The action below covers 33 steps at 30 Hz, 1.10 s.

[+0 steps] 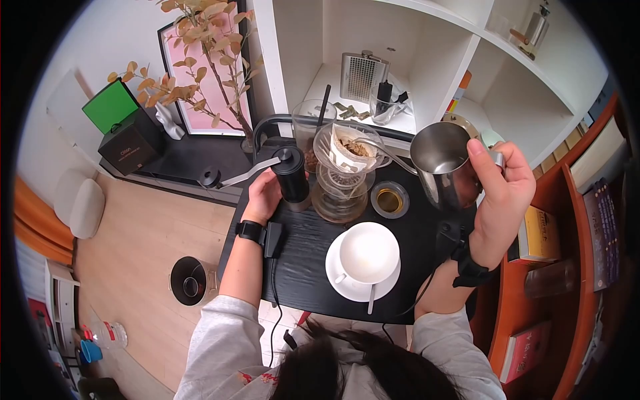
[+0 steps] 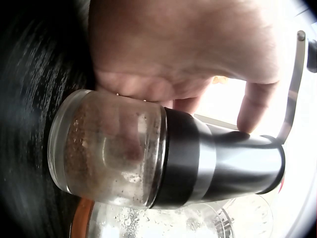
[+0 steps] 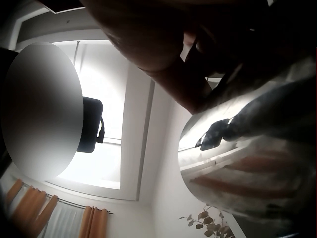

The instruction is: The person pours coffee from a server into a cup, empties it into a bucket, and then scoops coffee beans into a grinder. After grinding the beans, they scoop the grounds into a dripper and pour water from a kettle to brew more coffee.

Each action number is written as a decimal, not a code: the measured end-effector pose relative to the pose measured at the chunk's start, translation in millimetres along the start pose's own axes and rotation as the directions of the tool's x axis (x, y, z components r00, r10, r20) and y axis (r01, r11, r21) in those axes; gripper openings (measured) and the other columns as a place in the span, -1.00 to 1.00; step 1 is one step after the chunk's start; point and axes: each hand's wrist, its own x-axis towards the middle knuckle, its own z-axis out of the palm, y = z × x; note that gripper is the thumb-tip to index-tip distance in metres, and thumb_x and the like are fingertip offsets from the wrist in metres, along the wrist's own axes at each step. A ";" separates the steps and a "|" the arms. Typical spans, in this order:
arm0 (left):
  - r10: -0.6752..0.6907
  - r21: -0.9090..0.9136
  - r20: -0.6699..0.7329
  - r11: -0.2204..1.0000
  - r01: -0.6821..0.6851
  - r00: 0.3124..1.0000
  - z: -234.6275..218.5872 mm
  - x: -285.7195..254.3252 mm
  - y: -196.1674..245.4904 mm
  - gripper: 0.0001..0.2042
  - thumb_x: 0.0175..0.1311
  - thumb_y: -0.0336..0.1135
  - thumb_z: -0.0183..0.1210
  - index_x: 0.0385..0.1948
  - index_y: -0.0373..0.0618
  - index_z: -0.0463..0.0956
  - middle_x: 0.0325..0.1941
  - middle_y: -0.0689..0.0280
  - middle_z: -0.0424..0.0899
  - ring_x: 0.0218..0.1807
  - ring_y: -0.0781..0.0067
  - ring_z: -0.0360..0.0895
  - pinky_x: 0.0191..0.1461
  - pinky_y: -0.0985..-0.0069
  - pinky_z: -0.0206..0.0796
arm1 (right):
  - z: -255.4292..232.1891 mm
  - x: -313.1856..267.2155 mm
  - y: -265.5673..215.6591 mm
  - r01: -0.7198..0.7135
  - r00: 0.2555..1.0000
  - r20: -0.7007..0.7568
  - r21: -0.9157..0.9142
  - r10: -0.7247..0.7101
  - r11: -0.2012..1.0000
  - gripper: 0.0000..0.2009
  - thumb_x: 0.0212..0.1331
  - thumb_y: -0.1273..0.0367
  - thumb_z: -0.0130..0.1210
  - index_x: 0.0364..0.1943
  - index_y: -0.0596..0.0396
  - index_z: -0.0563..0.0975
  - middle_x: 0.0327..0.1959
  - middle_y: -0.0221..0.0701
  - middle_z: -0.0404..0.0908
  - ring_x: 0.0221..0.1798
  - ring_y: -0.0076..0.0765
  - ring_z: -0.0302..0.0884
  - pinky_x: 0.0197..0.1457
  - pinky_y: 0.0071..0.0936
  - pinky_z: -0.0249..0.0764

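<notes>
My right hand (image 1: 503, 173) grips the handle of a metal gooseneck kettle (image 1: 443, 167), thumb near its rim. The kettle's thin spout reaches left over a paper filter (image 1: 350, 157) with coffee grounds, set in a clear dripper on a glass server (image 1: 340, 200). In the right wrist view the kettle's shiny side (image 3: 237, 168) mirrors the room, and the hand (image 3: 148, 44) is dark. My left hand (image 1: 264, 195) holds a black hand coffee grinder (image 1: 291, 175) standing upright on the table. In the left wrist view, brown grounds lie in the grinder's clear jar (image 2: 109, 148), fingers behind it.
A white cup (image 1: 370, 252) sits on a saucer (image 1: 340, 283) with a spoon (image 1: 371, 299) at the table's front. A small round metal dish (image 1: 390, 200) lies beside the server. Behind stands a tall glass (image 1: 308, 123) holding beans and a dark stick. Shelves flank the back and right.
</notes>
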 end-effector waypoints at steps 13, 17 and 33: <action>0.010 0.024 0.009 1.000 -0.010 1.000 -0.1 1.1 0.4 -0.44 0.29 0.00 -0.14 0.12 -0.32 0.43 0.04 0.01 0.61 0.09 0.20 0.56 0.23 0.33 0.32 | 9.0 1.2 0.7 0.073 0.996 -0.050 -0.004 -0.073 0.997 -0.69 0.16 0.47 0.25 -0.61 -0.02 0.34 -0.67 -0.57 0.41 -0.74 -0.69 0.19 -0.73 -0.67 -0.03; 0.009 0.011 0.000 1.000 -0.009 1.000 -0.8 1.2 -1.1 -0.44 0.29 0.00 -0.14 0.12 -0.32 0.43 0.04 0.01 0.61 0.09 0.20 0.56 0.24 0.33 0.31 | 4.9 0.4 -0.9 0.077 0.995 -0.060 -0.020 -0.078 0.997 -0.69 0.15 0.47 0.25 -0.61 -0.03 0.33 -0.66 -0.57 0.43 -0.74 -0.71 0.20 -0.72 -0.67 -0.03; 0.003 0.019 0.004 1.000 -0.003 1.000 -1.2 0.7 -1.0 -0.43 0.28 -0.01 -0.15 0.13 -0.32 0.42 0.05 0.01 0.61 0.10 0.20 0.55 0.25 0.33 0.31 | 20.3 -6.1 -7.4 0.059 0.993 -0.099 0.013 -0.057 0.998 -0.69 0.13 0.48 0.28 -0.60 -0.02 0.34 -0.63 -0.61 0.42 -0.65 -0.76 0.24 -0.67 -0.72 0.05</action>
